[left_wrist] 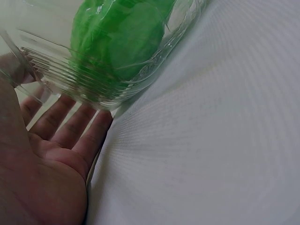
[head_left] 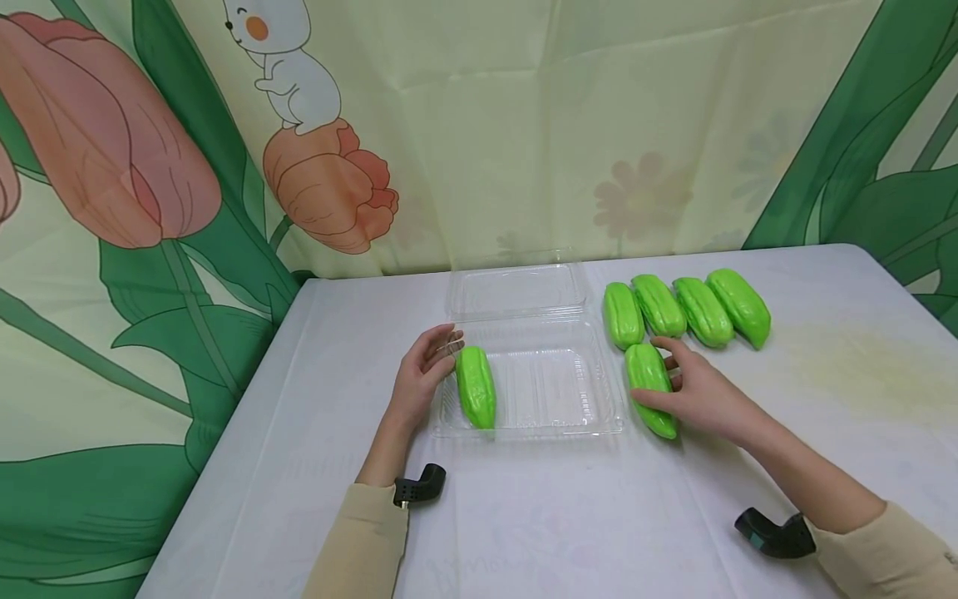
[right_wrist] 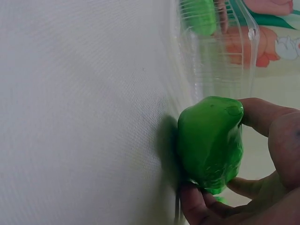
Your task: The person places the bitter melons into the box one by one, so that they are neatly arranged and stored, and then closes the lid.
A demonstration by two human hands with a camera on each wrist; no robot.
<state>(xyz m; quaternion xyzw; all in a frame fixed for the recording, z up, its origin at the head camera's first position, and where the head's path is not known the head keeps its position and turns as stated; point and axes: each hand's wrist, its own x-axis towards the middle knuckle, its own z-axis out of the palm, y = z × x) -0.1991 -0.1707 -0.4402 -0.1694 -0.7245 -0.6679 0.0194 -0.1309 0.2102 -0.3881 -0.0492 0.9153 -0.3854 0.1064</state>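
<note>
My right hand [head_left: 699,387] grips a glossy green ribbed gourd [head_left: 649,378], thumb on one side and fingers on the other, just right of a clear plastic container. In the right wrist view this gourd [right_wrist: 211,140] is close over the white cloth. My left hand [head_left: 422,374] holds the left edge of the clear container [head_left: 554,395], its fingers against the ribbed outer wall in the left wrist view. Inside, along the left side, lies another green gourd [head_left: 476,387]. The container's hinged lid [head_left: 518,291] is folded back, away from me.
Several more green gourds, such as the rightmost gourd [head_left: 739,308], lie in a row behind my right hand. A white cloth [head_left: 524,516] covers the table. A printed curtain [head_left: 509,141] with tulips hangs behind the far edge.
</note>
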